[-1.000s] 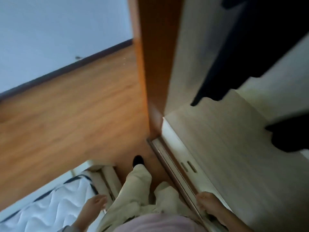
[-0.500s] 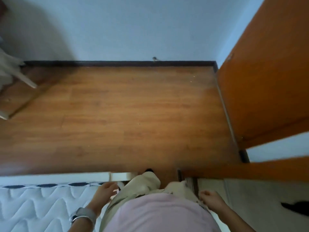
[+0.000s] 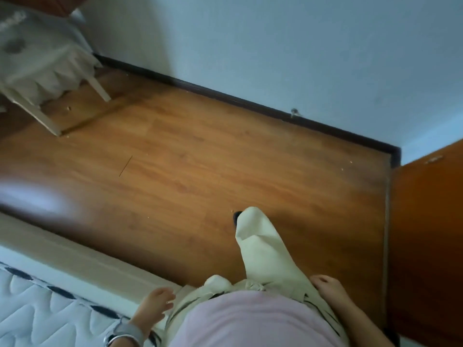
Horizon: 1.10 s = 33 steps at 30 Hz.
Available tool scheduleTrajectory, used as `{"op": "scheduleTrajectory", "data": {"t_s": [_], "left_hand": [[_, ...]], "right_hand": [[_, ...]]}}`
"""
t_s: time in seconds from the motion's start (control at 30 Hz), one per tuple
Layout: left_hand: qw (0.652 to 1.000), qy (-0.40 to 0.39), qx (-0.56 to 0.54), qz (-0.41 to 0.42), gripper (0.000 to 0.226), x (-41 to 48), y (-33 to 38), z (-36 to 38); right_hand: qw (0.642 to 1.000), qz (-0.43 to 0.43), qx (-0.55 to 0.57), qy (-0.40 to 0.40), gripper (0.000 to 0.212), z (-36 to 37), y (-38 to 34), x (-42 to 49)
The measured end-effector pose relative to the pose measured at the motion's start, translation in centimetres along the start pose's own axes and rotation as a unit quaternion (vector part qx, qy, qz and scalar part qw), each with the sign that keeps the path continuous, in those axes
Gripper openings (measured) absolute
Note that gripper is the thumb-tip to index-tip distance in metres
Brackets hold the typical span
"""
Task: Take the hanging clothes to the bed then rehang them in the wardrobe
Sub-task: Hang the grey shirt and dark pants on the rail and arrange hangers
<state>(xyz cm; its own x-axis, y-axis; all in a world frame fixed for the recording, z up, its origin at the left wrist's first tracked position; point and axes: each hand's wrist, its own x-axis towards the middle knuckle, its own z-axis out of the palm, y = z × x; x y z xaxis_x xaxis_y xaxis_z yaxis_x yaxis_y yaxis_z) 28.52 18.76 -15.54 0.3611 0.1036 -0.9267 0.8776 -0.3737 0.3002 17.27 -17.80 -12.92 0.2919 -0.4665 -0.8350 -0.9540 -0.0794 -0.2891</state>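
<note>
My left hand (image 3: 154,306) hangs at my side above the bed's edge, fingers loosely curled, holding nothing. My right hand (image 3: 328,288) hangs by my right hip, also holding nothing. The bed (image 3: 37,306) with its white quilted mattress lies at the lower left. The orange wardrobe door (image 3: 426,246) stands at the right edge; the wardrobe's inside and the hanging clothes are out of view. My leg in beige trousers (image 3: 263,249) steps forward over the wooden floor.
A white table or chair (image 3: 50,71) with a frilled cloth stands at the upper left by the wall. A dark skirting board (image 3: 225,96) runs along the pale wall. The wooden floor (image 3: 175,171) stretches between bed and wall.
The view has swung left, away from the wardrobe's inside and the dark hanging clothes, toward the floor and the bed. Both hands stay at my sides, holding nothing.
</note>
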Motion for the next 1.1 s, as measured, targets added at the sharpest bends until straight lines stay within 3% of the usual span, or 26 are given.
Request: {"op": "scheduleTrajectory", "data": {"t_s": [0.1,0.23,0.4,0.57,0.7,0.77,0.87,1.0,1.1], "left_hand": [[0.998,0.031,-0.061,-0.016,0.02,0.5,4.6,2.7],[0.99,0.063,-0.124,0.04,0.02,-0.2,10.9,4.9],[0.963,0.142,-0.228,0.016,0.016,-1.1,13.0,3.1],[0.918,0.201,-0.328,-0.096,0.013,-1.0,11.0,0.8],[0.897,0.193,-0.369,-0.148,0.022,1.2,9.7,-2.9],[0.892,0.187,-0.384,-0.15,0.015,2.2,10.7,-5.9],[0.87,0.18,-0.442,-0.123,0.023,3.8,12.8,-11.2],[0.796,0.218,-0.553,-0.117,0.016,6.4,14.6,-18.9],[0.771,0.242,-0.582,-0.088,0.013,8.0,15.5,-24.0]], "right_hand": [[0.998,0.016,-0.061,-0.003,0.02,-4.7,-4.8,3.9],[0.985,-0.017,-0.168,-0.03,0.021,-9.1,-12.2,8.7],[0.95,-0.041,-0.302,-0.073,0.02,-7.6,-24.7,13.1],[0.898,-0.135,-0.402,-0.117,0.02,0.9,-37.4,14.4],[0.851,-0.229,-0.446,-0.154,0.021,11.2,-48.5,12.5],[0.839,-0.266,-0.445,-0.167,0.021,16.4,-53.4,10.7],[0.811,-0.305,-0.454,-0.209,0.015,23.9,-59.7,6.8],[0.775,-0.348,-0.466,-0.248,0.012,32.1,-65.9,2.3],[0.759,-0.345,-0.491,-0.254,0.015,36.9,-69.3,0.8]]}}
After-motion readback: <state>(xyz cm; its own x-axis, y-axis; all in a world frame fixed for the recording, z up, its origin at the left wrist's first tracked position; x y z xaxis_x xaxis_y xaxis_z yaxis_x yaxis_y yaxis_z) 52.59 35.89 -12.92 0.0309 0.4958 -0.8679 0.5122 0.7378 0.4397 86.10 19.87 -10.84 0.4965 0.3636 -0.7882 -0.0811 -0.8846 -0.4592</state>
